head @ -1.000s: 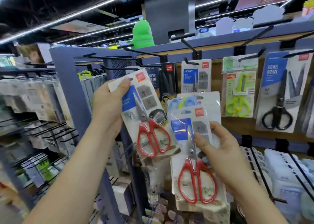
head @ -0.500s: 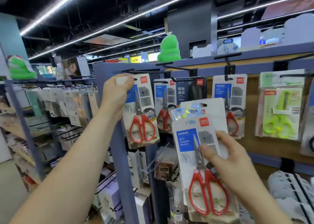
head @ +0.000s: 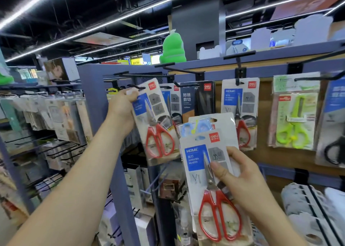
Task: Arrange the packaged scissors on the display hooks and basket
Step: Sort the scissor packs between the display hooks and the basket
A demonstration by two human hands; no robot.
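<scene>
My left hand (head: 122, 108) grips the top left corner of a pack of red-handled scissors (head: 156, 122) and holds it up at a black display hook (head: 136, 86) on the blue rack. My right hand (head: 240, 180) holds a stack of packs lower down; the front pack has red-handled scissors (head: 212, 189), and a pack with blue scissors (head: 197, 127) peeks out behind it. More packs hang on the hooks: a red pair (head: 239, 113), a black pack (head: 197, 100) and a green pair (head: 294, 115).
A blue upright post (head: 97, 119) stands left of the hooks. Racks of hanging goods (head: 46, 111) fill the left side. White wire baskets (head: 313, 208) sit at the lower right. A green figure (head: 172, 48) stands on the top shelf.
My left hand has raised its pack up and to the right until its top reaches the hook. My right hand has kept its stack low.
</scene>
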